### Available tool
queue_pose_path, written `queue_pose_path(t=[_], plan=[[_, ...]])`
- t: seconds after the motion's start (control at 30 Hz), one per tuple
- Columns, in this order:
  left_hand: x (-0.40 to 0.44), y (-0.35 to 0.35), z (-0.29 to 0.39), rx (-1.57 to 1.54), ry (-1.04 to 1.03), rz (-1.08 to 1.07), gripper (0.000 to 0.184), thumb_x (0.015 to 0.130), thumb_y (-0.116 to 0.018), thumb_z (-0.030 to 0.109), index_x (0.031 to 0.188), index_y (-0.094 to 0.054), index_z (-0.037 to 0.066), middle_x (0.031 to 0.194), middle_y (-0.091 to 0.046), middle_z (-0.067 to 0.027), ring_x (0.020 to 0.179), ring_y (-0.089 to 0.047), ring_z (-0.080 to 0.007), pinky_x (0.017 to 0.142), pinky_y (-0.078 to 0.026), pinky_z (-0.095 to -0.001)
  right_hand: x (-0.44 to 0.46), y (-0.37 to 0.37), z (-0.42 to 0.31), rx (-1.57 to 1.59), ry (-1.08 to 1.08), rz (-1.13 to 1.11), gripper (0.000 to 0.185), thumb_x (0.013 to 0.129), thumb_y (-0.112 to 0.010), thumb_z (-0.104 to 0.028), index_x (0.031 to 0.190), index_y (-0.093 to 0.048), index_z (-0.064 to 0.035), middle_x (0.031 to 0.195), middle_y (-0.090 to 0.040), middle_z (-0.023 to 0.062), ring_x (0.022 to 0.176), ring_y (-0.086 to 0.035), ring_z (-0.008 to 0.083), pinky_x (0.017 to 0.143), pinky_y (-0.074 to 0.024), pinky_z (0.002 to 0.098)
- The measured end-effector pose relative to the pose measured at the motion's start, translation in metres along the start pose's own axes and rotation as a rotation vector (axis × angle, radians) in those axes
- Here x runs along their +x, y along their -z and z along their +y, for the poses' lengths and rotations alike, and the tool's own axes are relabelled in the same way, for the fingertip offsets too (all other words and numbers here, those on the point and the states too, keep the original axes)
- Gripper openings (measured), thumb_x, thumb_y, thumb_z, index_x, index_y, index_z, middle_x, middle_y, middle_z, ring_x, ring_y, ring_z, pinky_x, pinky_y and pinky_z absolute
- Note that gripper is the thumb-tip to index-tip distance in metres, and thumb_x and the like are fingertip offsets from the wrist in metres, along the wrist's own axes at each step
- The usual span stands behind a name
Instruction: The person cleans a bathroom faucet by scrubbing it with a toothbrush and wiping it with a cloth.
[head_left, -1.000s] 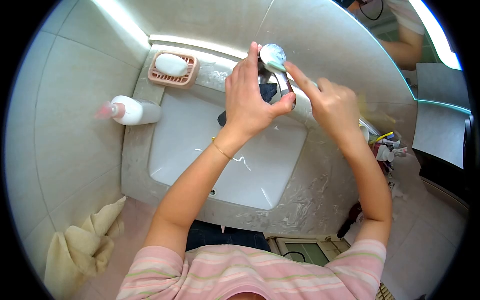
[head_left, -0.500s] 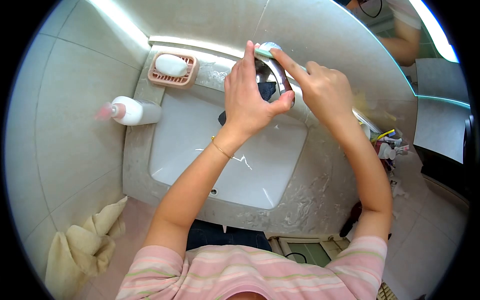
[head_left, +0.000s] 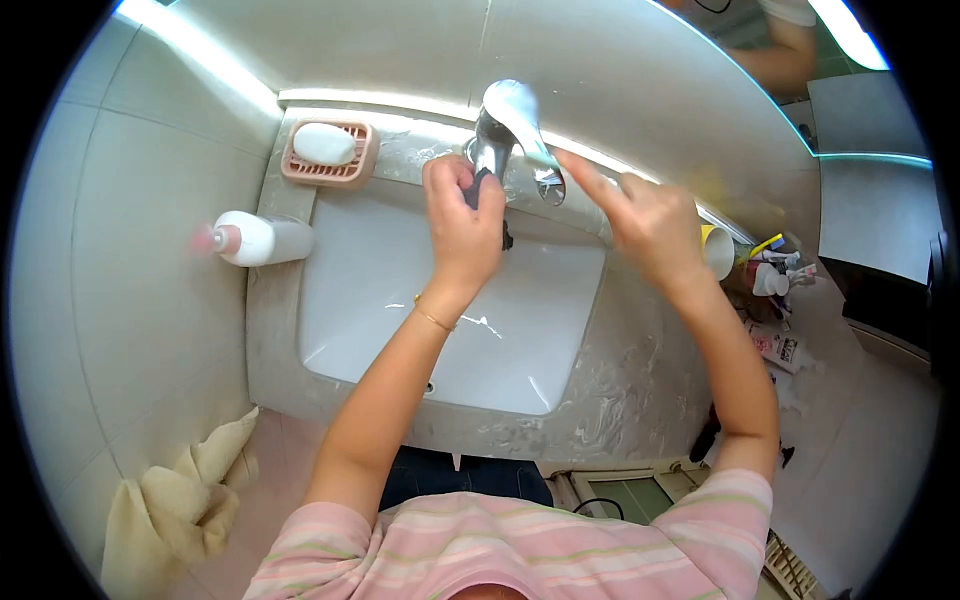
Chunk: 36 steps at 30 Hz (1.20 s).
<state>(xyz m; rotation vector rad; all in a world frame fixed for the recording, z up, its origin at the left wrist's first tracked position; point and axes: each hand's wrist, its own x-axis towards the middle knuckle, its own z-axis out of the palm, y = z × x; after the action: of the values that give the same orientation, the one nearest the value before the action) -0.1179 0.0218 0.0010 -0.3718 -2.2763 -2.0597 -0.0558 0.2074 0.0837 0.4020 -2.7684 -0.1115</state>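
A chrome faucet [head_left: 493,150] stands at the back of the white sink [head_left: 400,260], its lever [head_left: 515,105] pointing up and to the right. My left hand [head_left: 462,220] is closed at the spout around a dark grey cloth [head_left: 478,188]. Another dark bit shows below its fingers. My right hand [head_left: 650,225] is at the lever's right side, index finger stretched out and the other fingers curled. By that fingertip a pale green toothbrush [head_left: 541,156] lies against the lever; most of its handle is hidden.
A soap bar [head_left: 325,144] rests in a pink dish [head_left: 345,175] at the back left, with a white pump bottle [head_left: 265,240] below it. Right of the sink are a yellow cup [head_left: 717,250] and several toiletries [head_left: 775,275]. A cream towel [head_left: 170,510] hangs at lower left.
My left hand has moved down and left from beside the lever, its fingers curling around the dark cloth at the spout. My right hand has moved lower with the toothbrush. The view has shifted slightly.
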Motion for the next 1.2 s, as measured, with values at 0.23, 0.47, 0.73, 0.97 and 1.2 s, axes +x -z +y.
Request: queue_pose_path(t=[0.23, 0.47, 0.73, 0.97, 1.2], plan=[[-0.005, 0.004, 0.002, 0.14, -0.087, -0.003, 0.015, 0.089, -0.051, 0.011, 0.092, -0.042, -0.001, 0.096, -0.042, -0.0134, 0.087, -0.043, -0.0267, 0.082, -0.038, -0.0366, 0.016, -0.008, 0.0, 0.002, -0.038, 0.064, 0.069, 0.069, -0.06, 0.003, 0.131, -0.058, -0.0282, 0.054, -0.037, 0.0016, 0.043, -0.041, 0.016, 0.042, -0.0386, 0.0332], [0.003, 0.022, 0.019, 0.238, -0.139, -0.056, 0.015, 0.086, -0.064, 0.013, 0.085, -0.054, 0.001, 0.099, -0.049, -0.0107, 0.083, -0.049, -0.0216, 0.073, -0.043, -0.0314, -0.01, 0.006, -0.011, 0.082, -0.037, 0.023, 0.069, 0.069, -0.06, 0.004, 0.131, -0.057, -0.0264, 0.053, -0.035, 0.0031, 0.043, -0.04, 0.0166, 0.042, -0.0374, 0.0333], [0.029, 0.037, 0.055, -0.203, -0.079, -0.061, 0.015, 0.08, -0.072, 0.012, 0.082, -0.06, 0.004, 0.101, -0.054, -0.0071, 0.083, -0.053, -0.0176, 0.073, -0.045, -0.0285, -0.057, -0.012, -0.017, 0.431, -0.148, 0.153, 0.054, 0.082, -0.06, 0.0, 0.134, -0.054, -0.0161, 0.062, -0.055, 0.002, 0.047, -0.046, 0.0118, 0.045, -0.0391, 0.0268], [0.046, -0.002, 0.06, 0.331, -0.565, -0.323, 0.016, 0.072, -0.077, 0.015, 0.079, -0.064, 0.009, 0.116, -0.053, -0.0072, 0.102, -0.048, -0.0266, 0.09, -0.039, -0.036, -0.014, -0.024, -0.063, 1.685, -1.074, 0.249, 0.032, 0.089, -0.067, -0.023, 0.112, -0.064, -0.0009, 0.063, -0.053, -0.0042, 0.051, -0.047, 0.0043, 0.045, -0.0336, 0.0198], [0.079, -0.006, 0.053, 0.308, -0.292, -0.212, 0.019, 0.08, -0.073, 0.021, 0.084, -0.061, 0.007, 0.107, -0.054, -0.0105, 0.093, -0.054, -0.0236, 0.08, -0.045, -0.0331, 0.02, -0.042, -0.089, 1.867, -1.04, 0.409, 0.021, 0.091, -0.065, -0.023, 0.087, -0.063, -0.0022, 0.057, -0.049, -0.0042, 0.048, -0.042, 0.0037, 0.045, -0.0301, 0.0192]])
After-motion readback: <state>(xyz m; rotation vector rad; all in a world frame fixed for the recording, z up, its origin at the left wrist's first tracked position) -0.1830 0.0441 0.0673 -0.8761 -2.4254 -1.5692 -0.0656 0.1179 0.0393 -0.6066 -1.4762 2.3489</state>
